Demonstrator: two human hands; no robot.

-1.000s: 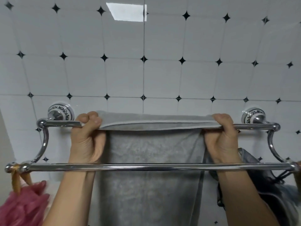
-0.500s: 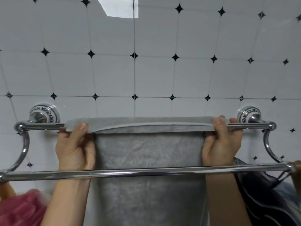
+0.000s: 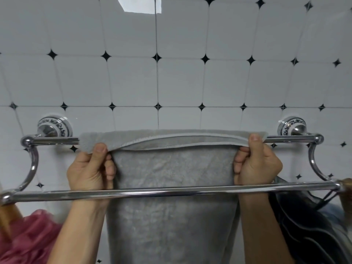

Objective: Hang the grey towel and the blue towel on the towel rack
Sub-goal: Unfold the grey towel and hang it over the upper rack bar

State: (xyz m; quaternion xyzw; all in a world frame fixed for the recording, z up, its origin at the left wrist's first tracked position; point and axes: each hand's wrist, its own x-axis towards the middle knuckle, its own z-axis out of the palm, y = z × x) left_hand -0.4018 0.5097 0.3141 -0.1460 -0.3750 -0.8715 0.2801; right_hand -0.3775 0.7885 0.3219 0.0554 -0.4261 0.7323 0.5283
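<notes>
1 grey towel point(image 3: 171, 168) over towel rack point(image 3: 171, 192), 2 bars | left hand point(image 3: 91, 168), right hand point(image 3: 257, 164) each pinching towel's top edge | no readable writing

1. Two bare forearms rise from the lower edge of the frame, one left of centre, one right of centre.
2. The left hand point(image 3: 89, 168) wears no ring, watch or glove; its thumbnail is short and unpainted.
3. The right hand point(image 3: 257, 164) is likewise bare, with no sleeve showing.
</notes>
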